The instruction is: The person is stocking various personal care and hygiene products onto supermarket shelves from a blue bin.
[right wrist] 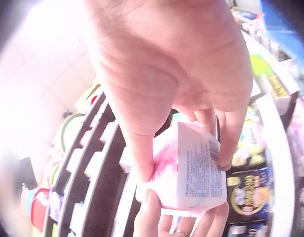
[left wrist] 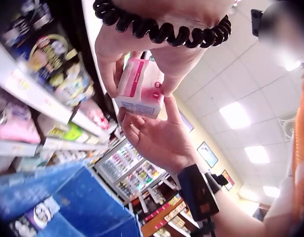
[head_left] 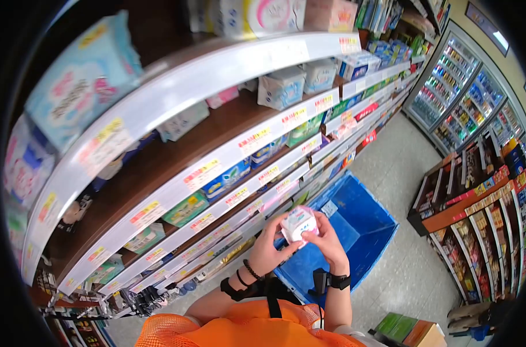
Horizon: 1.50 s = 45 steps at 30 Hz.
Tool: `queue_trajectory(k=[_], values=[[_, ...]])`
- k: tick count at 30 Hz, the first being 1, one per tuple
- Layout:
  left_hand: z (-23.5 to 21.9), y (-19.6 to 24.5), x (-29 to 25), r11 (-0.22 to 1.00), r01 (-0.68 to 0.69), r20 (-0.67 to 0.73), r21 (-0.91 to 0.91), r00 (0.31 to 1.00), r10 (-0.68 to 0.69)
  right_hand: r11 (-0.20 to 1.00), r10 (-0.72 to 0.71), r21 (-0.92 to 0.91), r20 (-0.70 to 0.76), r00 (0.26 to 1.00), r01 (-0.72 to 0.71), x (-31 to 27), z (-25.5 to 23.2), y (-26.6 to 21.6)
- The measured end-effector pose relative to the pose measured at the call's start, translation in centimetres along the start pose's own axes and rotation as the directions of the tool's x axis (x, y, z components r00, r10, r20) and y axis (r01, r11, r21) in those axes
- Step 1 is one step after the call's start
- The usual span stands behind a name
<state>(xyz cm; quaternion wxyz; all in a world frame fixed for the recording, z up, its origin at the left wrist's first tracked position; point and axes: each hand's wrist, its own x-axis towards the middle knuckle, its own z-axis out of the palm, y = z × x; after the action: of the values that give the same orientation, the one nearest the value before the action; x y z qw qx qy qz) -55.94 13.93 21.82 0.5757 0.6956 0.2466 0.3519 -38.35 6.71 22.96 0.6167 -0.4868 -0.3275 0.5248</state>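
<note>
Since the pink-and-white pack (head_left: pixel 298 224) looks light and crushable, hold its sides gently with both hands (head_left: pixel 266 250) (head_left: pixel 330 246), clamped on it together.

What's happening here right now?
A person in an orange top is holding a small white and pink package with both hands, the left hand on one side and the right hand on the other. They are in a shop aisle, beside shelves of packaged goods. A blue bin stands open on the floor in front of them. At this moment the package is in their hands, not on a shelf or in the bin.
</note>
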Motion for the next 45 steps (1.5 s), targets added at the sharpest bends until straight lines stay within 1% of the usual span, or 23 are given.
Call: queue_trajectory(k=[2, 4, 6, 8, 9, 10, 12, 14, 16, 17, 19, 20, 22, 24, 26, 31, 33, 36, 40, 41, 42, 44, 45], values=[[-2.0, 4.6, 1.6, 0.974, -0.194, -0.073, 0.120, 0.976, 0.203, 0.984, -0.154, -0.083, 0.043, 0.987, 0.157, 1.3, 2.4, -3.1], [-4.1, 9.4, 2.4, 0.947, -0.214, -0.131, 0.240, 0.959, 0.251, 0.959, -0.273, -0.056, 0.070, 0.959, 0.277, 1.7, 6.1, -7.0], [-5.8, 12.8, 3.5, 0.842, -0.330, -0.172, 0.427, 0.884, 0.434, 0.918, -0.386, -0.065, 0.087, 0.918, 0.392, 2.3, 9.2, -9.5], [-7.2, 16.1, 4.5, 0.761, -0.412, -0.196, 0.502, 0.803, 0.563, 0.772, -0.569, -0.287, 0.088, 0.818, 0.568, 4.3, 10.5, -10.6], [-7.8, 17.3, 4.9, 0.739, -0.394, -0.216, 0.546, 0.786, 0.579, 0.688, -0.639, -0.379, 0.088, 0.764, 0.619, 4.8, 11.7, -11.7], [-8.6, 18.0, 5.7, 0.681, -0.442, -0.195, 0.584, 0.738, 0.646, 0.679, -0.646, -0.380, 0.098, 0.757, 0.629, 5.5, 12.6, -12.4], [-9.6, 19.4, 6.6, 0.711, -0.435, -0.233, 0.553, 0.738, 0.633, 0.547, -0.737, -0.503, 0.091, 0.670, 0.670, 6.7, 14.3, -13.4], [-10.5, 19.3, 7.8, 0.682, -0.371, -0.250, 0.630, 0.735, 0.631, 0.546, -0.739, -0.498, 0.094, 0.667, 0.674, 8.1, 16.2, -14.3], [-11.5, 17.9, 10.0, 0.655, -0.264, -0.297, 0.708, 0.730, 0.615, 0.526, -0.790, -0.463, 0.043, 0.611, 0.713, 10.1, 17.4, -14.6], [-12.0, 17.3, 11.0, 0.655, -0.262, -0.300, 0.708, 0.728, 0.616, 0.525, -0.790, -0.462, 0.047, 0.611, 0.715, 10.8, 17.8, -14.8], [-12.8, 17.0, 12.0, 0.663, -0.102, -0.309, 0.742, 0.825, 0.473, 0.510, -0.767, -0.580, 0.027, 0.641, 0.635, 11.8, 18.3, -15.1], [-13.0, 16.6, 12.1, 0.659, -0.100, -0.309, 0.745, 0.824, 0.475, 0.511, -0.768, -0.576, 0.028, 0.640, 0.638, 12.2, 18.4, -14.8], [-12.8, 16.6, 12.0, 0.590, -0.204, -0.252, 0.781, 0.761, 0.597, 0.423, -0.811, -0.713, -0.022, 0.585, 0.560, 13.0, 18.2, -14.1], [-12.9, 16.6, 12.1, 0.600, -0.230, -0.229, 0.766, 0.774, 0.590, 0.445, -0.794, -0.702, -0.022, 0.608, 0.556, 13.3, 17.9, -13.9], [-13.1, 16.7, 12.5, 0.668, -0.171, -0.270, 0.724, 0.821, 0.503, 0.363, -0.814, -0.769, 0.013, 0.580, 0.527, 13.1, 18.2, -13.9], [-13.1, 17.2, 12.3, 0.641, -0.185, -0.223, 0.745, 0.836, 0.501, 0.357, -0.815, -0.786, 0.001, 0.579, 0.504, 13.0, 18.2, -14.1], [-12.7, 17.4, 12.3, 0.601, -0.095, -0.257, 0.794, 0.843, 0.472, 0.361, -0.850, -0.720, 0.008, 0.527, 0.592, 13.4, 18.2, -13.6], [-12.4, 17.3, 12.5, 0.598, -0.110, -0.269, 0.794, 0.818, 0.508, 0.361, -0.871, -0.700, -0.017, 0.492, 0.616, 13.8, 18.2, -13.1], [-11.9, 18.3, 12.3, 0.550, -0.122, -0.252, 0.826, 0.793, 0.555, 0.437, -0.861, -0.579, -0.048, 0.506, 0.689, 13.5, 18.3, -13.4], [-11.6, 18.8, 12.1, 0.569, -0.079, -0.257, 0.818, 0.836, 0.485, 0.459, -0.853, -0.564, -0.067, 0.517, 0.686, 13.2, 18.0, -13.3], [-11.4, 18.6, 12.6, 0.453, -0.218, -0.188, 0.864, 0.697, 0.692, 0.419, -0.883, -0.563, -0.069, 0.464, 0.713, 13.2, 17.8, -13.4], [-11.2, 18.4, 12.7, 0.343, -0.265, -0.117, 0.901, 0.614, 0.781, 0.487, -0.860, -0.465, -0.106, 0.499, 0.739, 12.4, 16.6, -12.8], [-10.7, 18.1, 12.4, 0.370, -0.287, -0.135, 0.884, 0.600, 0.789, 0.483, -0.861, -0.471, -0.103, 0.498, 0.738, 11.9, 15.6, -12.4]])
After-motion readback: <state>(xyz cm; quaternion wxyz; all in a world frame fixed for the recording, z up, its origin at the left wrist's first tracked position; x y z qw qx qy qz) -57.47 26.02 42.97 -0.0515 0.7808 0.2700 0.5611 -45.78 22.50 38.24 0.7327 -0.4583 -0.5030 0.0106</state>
